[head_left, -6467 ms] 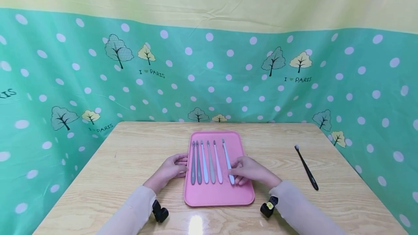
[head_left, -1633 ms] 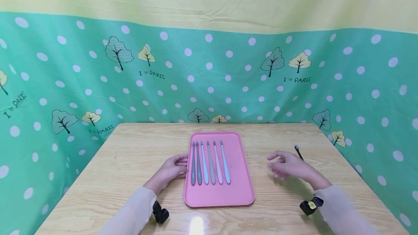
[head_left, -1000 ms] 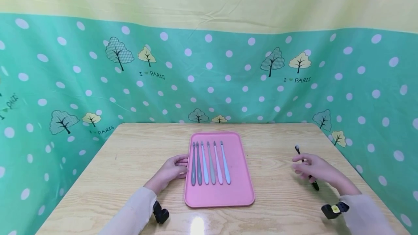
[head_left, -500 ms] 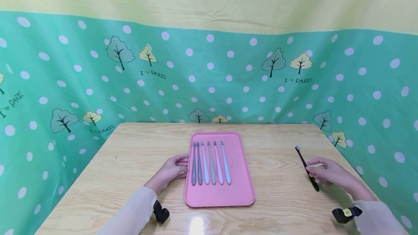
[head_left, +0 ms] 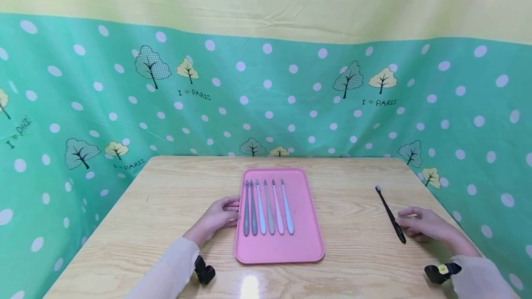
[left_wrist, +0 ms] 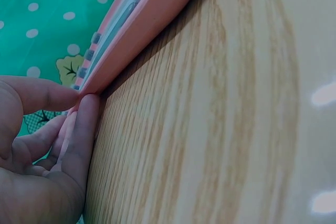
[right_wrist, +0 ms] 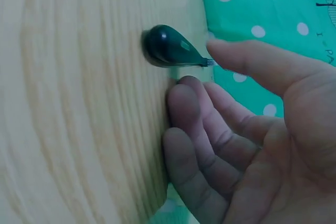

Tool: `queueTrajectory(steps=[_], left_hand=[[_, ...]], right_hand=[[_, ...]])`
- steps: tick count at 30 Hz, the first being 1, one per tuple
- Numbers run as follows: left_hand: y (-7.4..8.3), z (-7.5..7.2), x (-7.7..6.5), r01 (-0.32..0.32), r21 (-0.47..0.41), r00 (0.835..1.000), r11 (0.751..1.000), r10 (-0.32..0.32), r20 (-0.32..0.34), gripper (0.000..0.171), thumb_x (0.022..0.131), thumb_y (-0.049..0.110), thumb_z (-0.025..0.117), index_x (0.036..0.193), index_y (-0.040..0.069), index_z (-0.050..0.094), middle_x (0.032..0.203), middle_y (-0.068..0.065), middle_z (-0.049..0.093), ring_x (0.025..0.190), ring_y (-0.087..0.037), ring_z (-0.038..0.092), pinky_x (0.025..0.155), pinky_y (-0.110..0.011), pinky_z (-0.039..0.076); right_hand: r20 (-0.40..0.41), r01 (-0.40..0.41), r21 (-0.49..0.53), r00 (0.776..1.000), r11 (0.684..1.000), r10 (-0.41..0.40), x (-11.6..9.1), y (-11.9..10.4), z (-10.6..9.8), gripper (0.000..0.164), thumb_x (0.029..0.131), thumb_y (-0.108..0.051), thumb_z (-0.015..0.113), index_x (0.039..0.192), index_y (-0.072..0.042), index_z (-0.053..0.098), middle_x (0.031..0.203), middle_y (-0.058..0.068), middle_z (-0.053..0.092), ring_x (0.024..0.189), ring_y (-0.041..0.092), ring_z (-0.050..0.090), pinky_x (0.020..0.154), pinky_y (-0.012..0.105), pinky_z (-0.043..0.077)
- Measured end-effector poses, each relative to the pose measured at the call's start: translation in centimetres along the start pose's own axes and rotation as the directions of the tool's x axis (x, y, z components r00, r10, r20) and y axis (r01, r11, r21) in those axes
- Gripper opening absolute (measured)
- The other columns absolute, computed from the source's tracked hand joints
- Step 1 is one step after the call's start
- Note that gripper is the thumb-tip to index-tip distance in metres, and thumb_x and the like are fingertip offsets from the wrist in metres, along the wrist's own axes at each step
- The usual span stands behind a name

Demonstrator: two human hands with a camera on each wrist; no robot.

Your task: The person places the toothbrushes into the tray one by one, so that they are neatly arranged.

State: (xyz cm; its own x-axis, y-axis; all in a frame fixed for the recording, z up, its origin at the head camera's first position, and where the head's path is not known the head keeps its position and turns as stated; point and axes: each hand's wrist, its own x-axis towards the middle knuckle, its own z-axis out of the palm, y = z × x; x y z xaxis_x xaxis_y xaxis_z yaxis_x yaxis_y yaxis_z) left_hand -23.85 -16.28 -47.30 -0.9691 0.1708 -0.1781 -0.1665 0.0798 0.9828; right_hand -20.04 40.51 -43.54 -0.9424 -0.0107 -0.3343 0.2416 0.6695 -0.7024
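Note:
My left hand point(head_left: 215, 218) holds the left edge of a pink tray point(head_left: 278, 250); in the left wrist view its thumb and a finger meet at the rim. On the tray several toothbrushes lie side by side, heads away from me: dark grey toothbrushes point(head_left: 246, 216), light blue, grey-green and pink ones, and a light blue toothbrush point(head_left: 287, 211) at the right end. A black toothbrush point(head_left: 389, 213) lies slanted on the table, right of the tray. My right hand point(head_left: 428, 225) is just right of its handle point(right_wrist: 168, 45), fingers loosely bent, thumb apart from them, nothing in its grasp.
The wooden table point(head_left: 349, 262) runs back to a green and yellow cloth point(head_left: 266, 96) with dots and trees, which also hangs along both sides. Black wrist cameras point(head_left: 204, 270) sit at both cuffs.
My right hand set down the right-end light blue toothbrush, now closer to the row, and moved right to the black toothbrush. In the last half second it shifted slightly off the handle. The left hand stayed.

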Motion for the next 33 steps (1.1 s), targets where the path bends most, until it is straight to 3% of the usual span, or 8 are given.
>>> queueTrajectory(steps=[9, 19, 26, 33], left_hand=[[0.4, 0.0, -0.2, 0.009, 0.040, 1.000, 0.999, -0.009, -0.016, 0.063, 0.085, -0.008, 0.065, 0.145, -0.005, 0.046, 0.127, -0.021, 0.054, 0.106, -0.027, 0.062, 0.086, -0.036, 0.062], [0.4, 0.0, -0.3, 0.001, 0.018, 1.000, 1.000, -0.001, -0.009, 0.063, 0.084, -0.009, 0.067, 0.144, -0.007, 0.046, 0.125, -0.022, 0.055, 0.104, -0.026, 0.062, 0.086, -0.037, 0.062], [0.5, 0.0, -0.3, -0.012, 0.015, 1.000, 1.000, 0.012, 0.006, 0.064, 0.084, -0.010, 0.065, 0.144, -0.009, 0.043, 0.128, -0.025, 0.053, 0.106, -0.028, 0.061, 0.085, -0.037, 0.062], [0.3, 0.0, -0.2, -0.009, 0.002, 1.000, 1.000, 0.009, 0.001, 0.063, 0.085, -0.011, 0.065, 0.144, -0.009, 0.043, 0.127, -0.025, 0.053, 0.105, -0.027, 0.062, 0.086, -0.038, 0.062]], right_hand=[[0.025, -0.005, -0.042, 1.000, 0.999, 0.006, -0.1, 0.0, -0.1, 0.070, 0.096, -0.041, 0.066, 0.135, 0.013, 0.045, 0.107, 0.010, 0.068, 0.093, 0.021, 0.063, 0.072, 0.032, 0.055], [-0.018, 0.049, -0.116, 0.999, 0.992, -0.052, -0.2, 0.1, 0.6, 0.062, 0.090, -0.036, 0.073, 0.126, 0.011, 0.053, 0.093, 0.003, 0.065, 0.081, 0.019, 0.056, 0.065, 0.029, 0.049], [-0.052, 0.030, -0.117, 0.998, 0.993, -0.037, -0.1, 0.1, 1.2, 0.059, 0.090, -0.036, 0.075, 0.122, 0.008, 0.054, 0.078, 0.002, 0.059, 0.071, 0.020, 0.051, 0.056, 0.026, 0.041], [-0.053, 0.037, -0.111, 0.998, 0.993, -0.043, -0.2, 0.3, 1.3, 0.042, 0.091, -0.034, 0.073, 0.108, 0.003, 0.062, 0.075, 0.002, 0.059, 0.068, 0.019, 0.051, 0.054, 0.024, 0.040]])
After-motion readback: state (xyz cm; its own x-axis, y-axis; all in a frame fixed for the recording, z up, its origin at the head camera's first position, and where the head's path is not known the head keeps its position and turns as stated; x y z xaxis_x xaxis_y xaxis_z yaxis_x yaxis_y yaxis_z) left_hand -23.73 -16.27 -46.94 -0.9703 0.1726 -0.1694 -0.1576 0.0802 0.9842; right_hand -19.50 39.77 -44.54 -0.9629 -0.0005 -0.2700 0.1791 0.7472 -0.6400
